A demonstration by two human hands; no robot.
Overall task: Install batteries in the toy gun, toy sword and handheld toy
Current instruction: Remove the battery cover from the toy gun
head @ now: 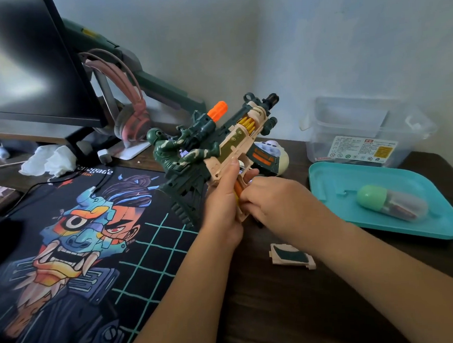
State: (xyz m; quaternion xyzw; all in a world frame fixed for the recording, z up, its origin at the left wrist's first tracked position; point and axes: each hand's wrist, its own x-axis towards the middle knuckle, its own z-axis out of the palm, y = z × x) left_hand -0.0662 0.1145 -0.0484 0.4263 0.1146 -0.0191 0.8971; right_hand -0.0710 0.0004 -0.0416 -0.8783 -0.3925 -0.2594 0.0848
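From the head camera, the toy gun (218,145) is held up above the middle of the dark wooden desk (295,313), muzzle pointing up and to the far right. It is cream and dark green, with an orange tip on top and a green soldier figure on its left side. The left hand (222,206) is wrapped round the gun's grip, thumb lying up along the cream body. The right hand (272,197) is pressed against the right side of the grip with its fingers curled. An orange piece (238,187) shows between the two hands, and a dark tip pokes out under the right hand, but I cannot tell what that hand holds. A small cream and green cover (291,256) lies flat on the desk just near of the hands. A white egg-shaped handheld toy (281,156) lies behind the gun. To the right, a teal tray (334,180) carries a capsule (391,203) with a green cap and clear body. Beyond it stands a clear plastic box (363,126) whose white label has red and yellow patches and print too small to read. On the left, a desk mat (79,246) with a masked face reads "Renegade" at its far edge and "SAVAGE" at its near edge, cut off. Farther left are a monitor (28,64), pink headphones (130,111) and a crumpled tissue (47,161).
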